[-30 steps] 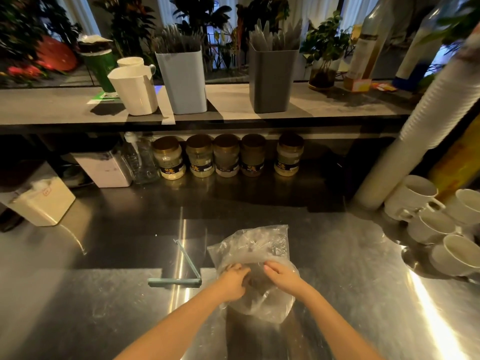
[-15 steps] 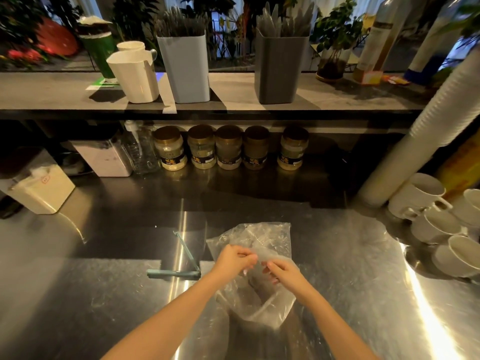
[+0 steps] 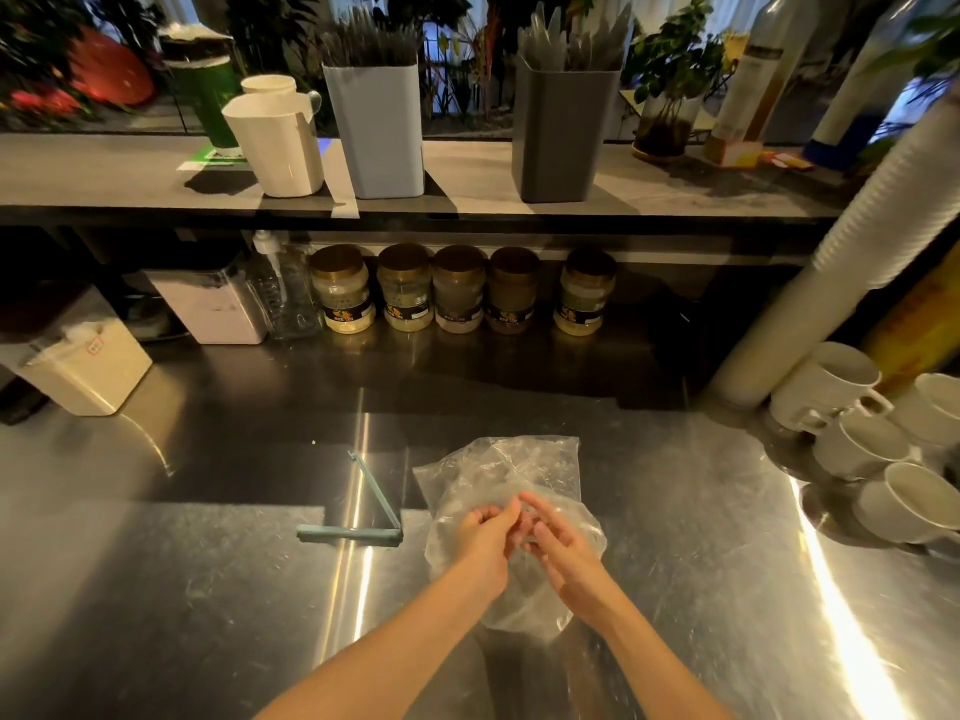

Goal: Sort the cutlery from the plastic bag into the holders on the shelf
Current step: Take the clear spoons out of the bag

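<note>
A clear plastic bag [image 3: 498,467] lies crumpled on the steel counter [image 3: 675,537]; its contents are hard to make out through the film. My left hand [image 3: 485,540] and my right hand [image 3: 563,556] meet over the bag's middle, fingertips together, pinching the film. On the shelf [image 3: 104,174] stand a light blue holder [image 3: 376,137] full of thin cutlery handles, a dark grey holder [image 3: 563,137] with clear plastic cutlery, and a white holder [image 3: 278,148].
A green bag clip [image 3: 363,532] lies open just left of the bag. Several jars [image 3: 457,293] line up under the shelf. White cups [image 3: 852,433] and a tall cup stack [image 3: 831,262] crowd the right side. White bins [image 3: 83,366] sit at left.
Both hands have moved up from the bag's near part to its middle and drawn closer, fingertips now touching. The bag has shifted slightly under them.
</note>
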Motion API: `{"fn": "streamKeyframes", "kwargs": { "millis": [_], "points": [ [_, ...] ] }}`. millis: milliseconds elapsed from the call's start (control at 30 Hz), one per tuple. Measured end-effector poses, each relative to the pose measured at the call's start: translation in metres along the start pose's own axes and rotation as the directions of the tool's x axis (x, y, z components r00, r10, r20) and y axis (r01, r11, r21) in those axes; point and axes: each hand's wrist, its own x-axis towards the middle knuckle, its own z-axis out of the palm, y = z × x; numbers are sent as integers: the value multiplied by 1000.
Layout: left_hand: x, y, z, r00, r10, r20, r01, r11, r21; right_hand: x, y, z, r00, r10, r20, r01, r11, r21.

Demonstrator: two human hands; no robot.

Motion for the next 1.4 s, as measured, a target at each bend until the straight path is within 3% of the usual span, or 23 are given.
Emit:
{"fn": "streamKeyframes", "kwargs": {
  "millis": [133, 200, 233, 300, 367, 433, 500, 567, 700, 767, 833, 867, 933, 1000, 1067, 1133, 1233, 1300, 1333, 1400],
  "points": [
    [-12, -20, -3, 997, -33, 74, 17, 977, 214, 1, 0, 5, 970, -61, -236, 48, 997, -60],
    [-11, -21, -9, 989, 59, 137, -105, 928, 358, 3, -2, 4, 938, -65, -340, 53, 998, -43],
    [-7, -19, -13, 971, 158, 178, -226, 848, 480, 3, -4, 2, 921, -66, -383, 58, 998, -34],
    [4, -9, -21, 891, 338, 303, -450, 572, 686, 0, -7, -2, 897, -71, -436, 38, 996, -83],
    [18, 2, -23, 805, 371, 463, -557, 204, 805, -4, -9, -6, 900, -79, -430, -15, 977, -211],
    [29, 11, -23, 788, 246, 564, -545, -148, 826, -6, -7, -9, 921, -69, -384, -57, 950, -307],
    [36, 17, -24, 817, 100, 568, -483, -421, 768, -6, -7, -10, 928, -22, -372, -107, 940, -322],
    [40, 19, -25, 833, 15, 554, -442, -584, 681, -7, -6, -12, 927, 20, -374, -150, 934, -323],
    [45, 20, -28, 828, -66, 557, -439, -695, 569, -8, -1, -13, 942, 74, -327, -177, 938, -297],
    [46, 22, -30, 798, -88, 596, -477, -697, 535, -8, 1, -14, 946, 83, -312, -176, 943, -282],
    [43, 24, -28, 781, -58, 622, -527, -594, 607, -8, 0, -16, 946, 83, -314, -173, 947, -269],
    [41, 25, -28, 781, -6, 625, -553, -471, 687, -7, 0, -17, 947, 80, -310, -164, 952, -257],
    [35, 26, -24, 800, 92, 592, -586, -87, 806, -5, 0, -18, 956, 71, -286, -139, 964, -225],
    [26, 27, -19, 823, 96, 559, -562, 276, 780, -2, 1, -15, 968, 64, -242, -118, 969, -217],
    [19, 24, -14, 855, 66, 514, -476, 492, 729, -1, 0, -8, 978, 73, -198, -120, 965, -234],
    [15, 17, -10, 878, 49, 475, -399, 622, 673, 1, 3, -2, 982, 77, -175, -114, 972, -207],
    [15, 10, -11, 884, 45, 466, -352, 720, 598, 4, 5, 3, 965, 25, -261, -81, 975, -205],
    [17, 9, -15, 874, 30, 485, -348, 734, 583, 3, 5, 2, 946, -32, -323, -52, 967, -249],
    [21, 9, -18, 877, 36, 480, -369, 692, 621, 4, 5, 1, 936, -62, -345, -40, 959, -281],
    [31, 5, -22, 883, 81, 463, -440, 485, 755, 4, 2, -4, 916, -111, -385, -29, 940, -340]
  ]
}}
